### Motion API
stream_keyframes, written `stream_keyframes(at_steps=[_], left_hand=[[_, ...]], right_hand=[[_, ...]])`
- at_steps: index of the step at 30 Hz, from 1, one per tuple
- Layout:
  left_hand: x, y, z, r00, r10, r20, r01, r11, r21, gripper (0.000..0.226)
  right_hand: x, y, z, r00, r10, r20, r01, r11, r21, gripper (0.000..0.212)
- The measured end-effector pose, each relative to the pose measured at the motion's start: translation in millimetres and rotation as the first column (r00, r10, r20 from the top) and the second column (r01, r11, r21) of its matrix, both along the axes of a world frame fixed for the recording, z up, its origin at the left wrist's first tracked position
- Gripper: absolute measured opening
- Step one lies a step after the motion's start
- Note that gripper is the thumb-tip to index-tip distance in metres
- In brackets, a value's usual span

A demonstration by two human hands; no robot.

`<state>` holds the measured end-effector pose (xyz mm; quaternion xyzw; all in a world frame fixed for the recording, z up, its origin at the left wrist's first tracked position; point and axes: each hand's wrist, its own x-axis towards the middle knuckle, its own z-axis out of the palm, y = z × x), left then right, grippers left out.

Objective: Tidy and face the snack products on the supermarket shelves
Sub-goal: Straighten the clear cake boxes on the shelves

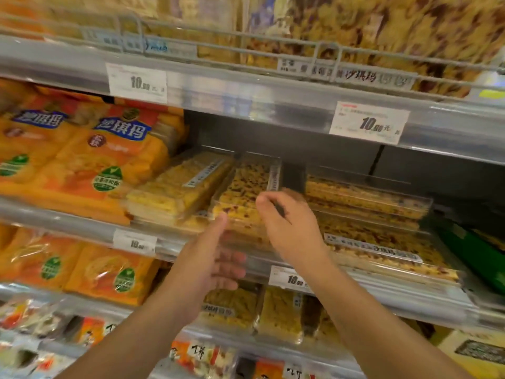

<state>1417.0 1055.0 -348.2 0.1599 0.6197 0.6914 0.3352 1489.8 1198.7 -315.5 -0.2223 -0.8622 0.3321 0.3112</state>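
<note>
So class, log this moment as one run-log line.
step: facing middle clear snack box | left hand: open beside its front | right hand: gripping its right edge | shelf: middle

At the centre of the frame we've got the middle shelf, with bagged snacks stacked at its left end, a clear tray pack just right of them, a second tray pack beside that, and a stack of tray packs lying crosswise toward the right, a gap between it and the second pack. Our left hand sits at the shelf's front edge below that second pack while our right hand rests on its right side. Across the top runs the upper shelf carrying price tags, and below, in the lower left, more bags lie with further tray packs to their right.
</note>
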Motion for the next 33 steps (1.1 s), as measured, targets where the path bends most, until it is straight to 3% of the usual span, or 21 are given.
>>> stream_keyframes(at_steps=[3, 8, 13, 18, 23, 28, 30, 33], left_hand=[[-2.8, 7.7, 10.4, 0.996, -0.064, 0.059, 0.057, 0.992, 0.115, 0.082], [4.1, 11.2, 12.7, 0.995, 0.021, 0.097, -0.043, 0.973, 0.227, 0.074], [4.9, 5.8, 3.0, 0.985, 0.171, -0.001, -0.156, 0.903, 0.4, 0.065], [1.5, 3.7, -3.8, 0.979, 0.178, -0.101, -0.11, 0.876, 0.47, 0.043], [4.0, 15.3, 8.7, 0.98, 0.07, -0.185, 0.019, 0.898, 0.439, 0.045], [9.7, 50.8, 25.1, 0.954, -0.082, -0.29, 0.162, 0.95, 0.267, 0.039], [4.5, 70.6, 37.4, 0.924, -0.129, -0.36, 0.217, 0.952, 0.215, 0.029], [-3.1, 100.5, 55.7, 0.884, -0.137, -0.446, 0.266, 0.933, 0.242, 0.024]], right_hand=[[-0.1, -6.1, -0.5, 0.999, -0.045, -0.027, 0.044, 0.999, -0.028, 0.016], [13.3, -34.2, -12.9, 0.992, -0.072, -0.105, 0.066, 0.996, -0.062, 0.027], [30.0, -44.1, -13.0, 0.998, 0.018, -0.061, -0.025, 0.993, -0.116, 0.022], [60.3, -12.2, 19.3, 0.989, -0.099, -0.111, 0.078, 0.981, -0.178, 0.048], [104.2, 68.3, 56.7, 0.935, -0.323, -0.147, 0.258, 0.904, -0.341, 0.079], [150.0, 128.7, 65.2, 0.933, -0.352, -0.075, 0.276, 0.832, -0.481, 0.137], [169.3, 146.3, 61.8, 0.942, -0.325, -0.083, 0.235, 0.816, -0.528, 0.123], [194.7, 170.6, 49.4, 0.946, -0.304, -0.113, 0.189, 0.801, -0.568, 0.069]])
